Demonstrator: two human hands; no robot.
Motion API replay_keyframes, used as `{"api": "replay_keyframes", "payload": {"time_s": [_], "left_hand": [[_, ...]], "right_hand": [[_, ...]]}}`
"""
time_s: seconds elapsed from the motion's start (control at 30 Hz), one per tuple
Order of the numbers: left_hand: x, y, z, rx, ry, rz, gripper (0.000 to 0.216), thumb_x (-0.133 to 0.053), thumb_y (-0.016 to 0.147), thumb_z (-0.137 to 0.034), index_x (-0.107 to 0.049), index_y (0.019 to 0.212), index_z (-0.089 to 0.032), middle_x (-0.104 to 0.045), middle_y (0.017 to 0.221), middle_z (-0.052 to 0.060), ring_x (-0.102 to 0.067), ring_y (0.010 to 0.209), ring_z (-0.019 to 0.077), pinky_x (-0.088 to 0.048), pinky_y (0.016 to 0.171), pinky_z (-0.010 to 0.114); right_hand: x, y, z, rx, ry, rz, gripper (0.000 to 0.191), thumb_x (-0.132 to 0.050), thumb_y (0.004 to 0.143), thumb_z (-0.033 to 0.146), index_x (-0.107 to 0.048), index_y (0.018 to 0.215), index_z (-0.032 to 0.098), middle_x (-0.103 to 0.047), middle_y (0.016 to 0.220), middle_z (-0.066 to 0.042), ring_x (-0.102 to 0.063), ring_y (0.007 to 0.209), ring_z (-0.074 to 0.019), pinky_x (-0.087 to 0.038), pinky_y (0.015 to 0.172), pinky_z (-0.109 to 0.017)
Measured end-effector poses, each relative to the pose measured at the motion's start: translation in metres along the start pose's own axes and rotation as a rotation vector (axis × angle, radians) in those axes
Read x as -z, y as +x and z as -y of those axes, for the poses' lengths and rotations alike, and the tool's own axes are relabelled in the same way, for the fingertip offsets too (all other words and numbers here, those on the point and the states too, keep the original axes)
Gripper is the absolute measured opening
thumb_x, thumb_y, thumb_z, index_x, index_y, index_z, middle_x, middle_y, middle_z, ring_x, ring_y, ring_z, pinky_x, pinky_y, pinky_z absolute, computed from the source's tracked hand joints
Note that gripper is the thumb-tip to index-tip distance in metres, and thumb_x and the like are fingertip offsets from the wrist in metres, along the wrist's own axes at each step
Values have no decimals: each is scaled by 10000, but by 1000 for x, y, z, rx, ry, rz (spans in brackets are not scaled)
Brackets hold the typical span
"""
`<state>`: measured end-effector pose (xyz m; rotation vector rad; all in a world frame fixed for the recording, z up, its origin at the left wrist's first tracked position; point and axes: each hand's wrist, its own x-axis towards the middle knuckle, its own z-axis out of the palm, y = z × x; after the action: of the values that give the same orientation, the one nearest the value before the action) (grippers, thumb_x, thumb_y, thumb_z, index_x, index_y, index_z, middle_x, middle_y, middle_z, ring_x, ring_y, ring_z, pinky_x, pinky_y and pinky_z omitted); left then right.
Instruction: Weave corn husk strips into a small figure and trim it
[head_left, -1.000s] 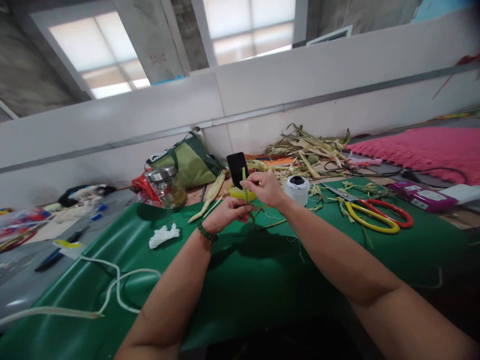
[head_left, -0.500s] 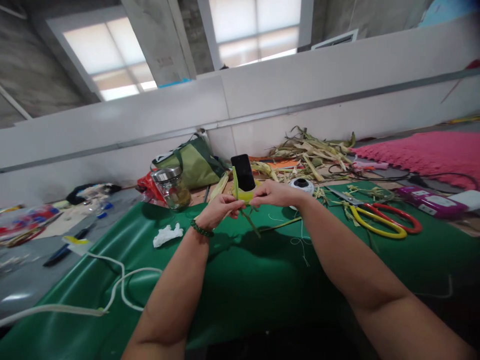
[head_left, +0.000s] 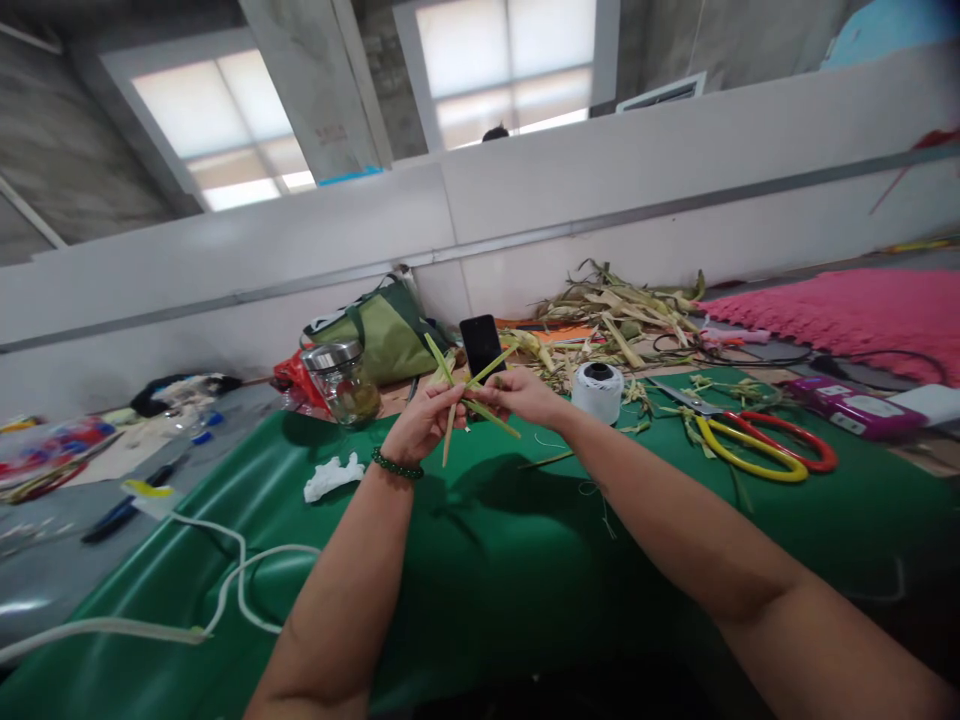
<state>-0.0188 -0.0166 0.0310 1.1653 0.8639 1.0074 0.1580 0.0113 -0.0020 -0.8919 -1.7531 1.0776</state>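
Observation:
Both hands meet above the green mat (head_left: 480, 570), holding crossed strips of corn husk (head_left: 495, 418) between them. My left hand (head_left: 424, 418), below a green bead bracelet, pinches the strips where they cross. My right hand (head_left: 521, 393) grips their right side with thumb and fingers closed. Strip ends stick out upward, downward and to the right. Just behind the hands a black phone (head_left: 480, 342) leans upright. Right of my right hand stands a white thread spool (head_left: 598, 393). The exact crossing point is partly covered by my fingers.
Large scissors (head_left: 742, 440) with red and yellow handles lie to the right. A glass jar (head_left: 345, 385) and a green bag (head_left: 382, 330) stand at back left. Dried husks (head_left: 622, 300) are heaped behind. A white cord (head_left: 244, 560) and crumpled tissue (head_left: 334, 475) lie left.
The husk strips have turned and now fan out in a cross shape. My right hand has moved slightly left and lower, uncovering the thread spool.

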Motion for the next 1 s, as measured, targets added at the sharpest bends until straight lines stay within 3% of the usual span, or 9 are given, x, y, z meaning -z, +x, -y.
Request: {"api": "replay_keyframes", "payload": {"time_s": [0.13,0.27,0.33,0.4,0.53,0.8,0.9,1.0], "left_hand": [[-1,-2,-3,2,-29,9,109,-672,801,-200,-702,789,-96,-673,576,36,-629,504,100,-521,541,185],[-3,-2,-4,17,-49,6,162,-606,848,-204,-712,834,-83,-702,628,67,-663,568,124,-539,597,211],[-4,-1,-3,11,-51,11,243,-565,883,-268,-713,827,-84,-696,618,74,-660,567,128,-538,598,218],[-4,1,-1,0,-25,20,316,-560,889,-356,-711,806,-91,-691,617,78,-649,558,130,-530,583,223],[-7,2,6,-38,141,27,288,-730,759,-389,-716,774,-102,-632,554,23,-574,495,89,-479,527,192],[-12,5,16,-44,260,52,214,-776,695,-314,-693,634,-126,-597,529,4,-526,479,81,-456,514,206],[-10,6,15,-8,193,26,239,-757,722,-344,-696,674,-118,-590,528,6,-516,467,73,-443,495,193],[-10,6,11,30,101,7,350,-660,800,-456,-697,694,-124,-584,531,17,-520,476,79,-467,504,195]], "right_hand": [[21,5,-11,-65,-197,-302,126,-656,745,266,-634,763,144,-604,581,-4,-539,501,-122,-480,530,-270],[34,0,-2,172,-352,-522,281,-682,679,196,-664,955,148,-683,877,-80,-615,795,-189,-500,724,-331],[33,-4,8,230,-300,-467,197,-634,755,302,-686,862,146,-671,791,-66,-600,733,-174,-480,676,-305],[29,-8,17,204,-210,-330,332,-567,819,451,-675,733,149,-602,608,-22,-526,559,-128,-424,554,-267],[15,-10,20,155,-74,-207,531,-585,743,663,-609,595,154,-517,487,14,-410,444,-79,-328,447,-234],[9,-5,12,42,-121,-389,585,-586,742,675,-499,443,180,-423,397,25,-347,394,-71,-280,426,-257],[15,-4,13,-27,-163,-329,585,-580,728,704,-538,485,174,-482,412,10,-386,382,-77,-314,421,-250],[20,-9,19,-85,-156,-146,614,-496,766,734,-586,560,162,-574,480,-30,-480,421,-101,-388,446,-247]]}}
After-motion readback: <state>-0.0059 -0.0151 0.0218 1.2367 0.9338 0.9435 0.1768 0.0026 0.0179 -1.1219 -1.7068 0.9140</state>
